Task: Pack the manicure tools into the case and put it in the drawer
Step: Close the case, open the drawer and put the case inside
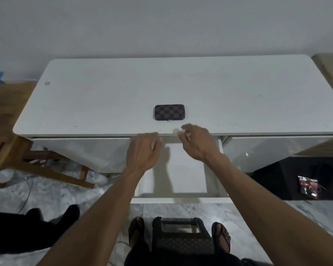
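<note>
One case [169, 112], closed, with a brown and black check pattern, lies flat on the white desk [104, 96], near its front edge. Its long axis runs left to right, parallel to that edge. One drawer [181, 196] stands pulled out below, in the middle. Two hands are over it: the left hand [142, 152] and the right hand [198, 143], each grip spread and holding nothing.

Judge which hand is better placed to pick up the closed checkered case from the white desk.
Probably the right hand: its blurred fingers reach over the desk edge just right of the brown checkered case. The left hand rests lower, over the open white drawer.
</note>
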